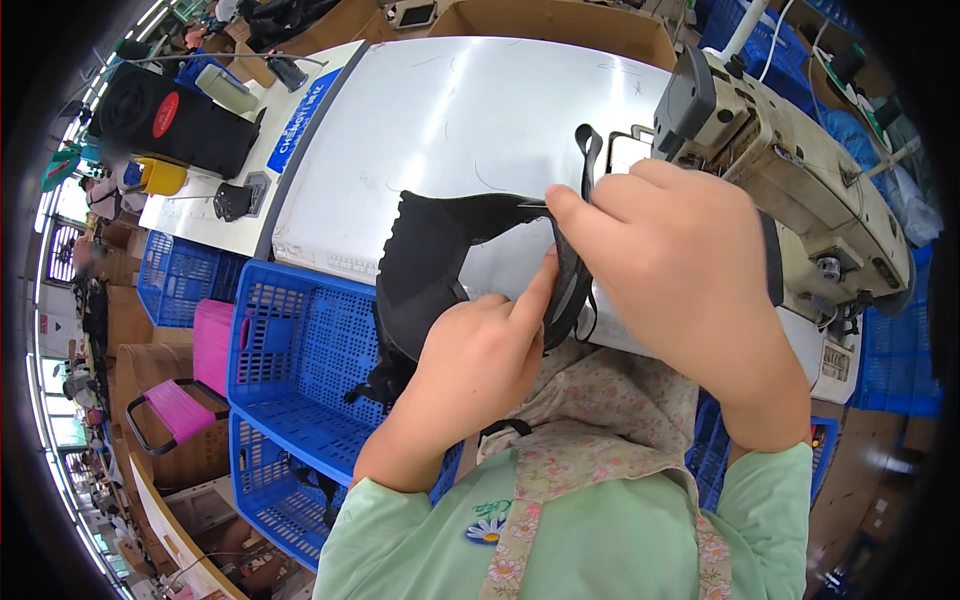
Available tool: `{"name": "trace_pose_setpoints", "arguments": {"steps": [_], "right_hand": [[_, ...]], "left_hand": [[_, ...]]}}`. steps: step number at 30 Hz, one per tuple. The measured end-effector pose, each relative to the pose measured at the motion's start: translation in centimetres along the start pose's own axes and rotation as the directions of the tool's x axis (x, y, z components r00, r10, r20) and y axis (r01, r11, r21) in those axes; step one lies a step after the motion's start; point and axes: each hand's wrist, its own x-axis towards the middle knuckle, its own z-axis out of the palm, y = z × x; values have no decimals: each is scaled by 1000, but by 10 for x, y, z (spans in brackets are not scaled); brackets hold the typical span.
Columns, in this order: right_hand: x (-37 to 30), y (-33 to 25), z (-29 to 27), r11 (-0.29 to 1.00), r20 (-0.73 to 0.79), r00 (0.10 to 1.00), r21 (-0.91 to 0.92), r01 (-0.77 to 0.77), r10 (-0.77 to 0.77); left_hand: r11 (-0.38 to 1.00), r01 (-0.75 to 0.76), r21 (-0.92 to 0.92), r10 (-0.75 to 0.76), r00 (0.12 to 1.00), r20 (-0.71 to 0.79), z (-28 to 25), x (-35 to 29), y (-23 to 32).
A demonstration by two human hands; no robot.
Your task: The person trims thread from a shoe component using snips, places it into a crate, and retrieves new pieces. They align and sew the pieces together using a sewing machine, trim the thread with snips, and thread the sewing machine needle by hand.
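Observation:
A black bra [425, 235] with a scalloped edge at its left lies over the near edge of the white table, its band and straps curving round to the right. My left hand [485, 345] grips its lower part, index finger stretched along the inner edge and the other fingers curled. Above it, my right hand [670, 240] is closed at the bra's upper right. From between its thumb and finger juts a small pointed metal tip [532, 205], apparently thread snips, against the black edge; the rest is hidden in the palm. A black strap loop [588, 145] stands up beside the right hand.
A sewing machine [790, 160] stands at the right, close to my right hand, with a phone [628, 152] beside it. Blue baskets [300, 330] are stacked at the left of the white table [480, 100]. Cardboard boxes [560, 28] line the far edge.

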Motion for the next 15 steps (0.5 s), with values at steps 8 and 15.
{"name": "trace_pose_setpoints", "arguments": {"steps": [8, 15], "right_hand": [[-88, 26, 14, 925, -71, 960, 294, -240, 272], [-168, 10, 32, 699, 135, 805, 428, -573, 577]], "left_hand": [[982, 124, -141, -147, 975, -168, -35, 13, -36], [968, -249, 18, 234, 884, -404, -111, 207, -115]]}}
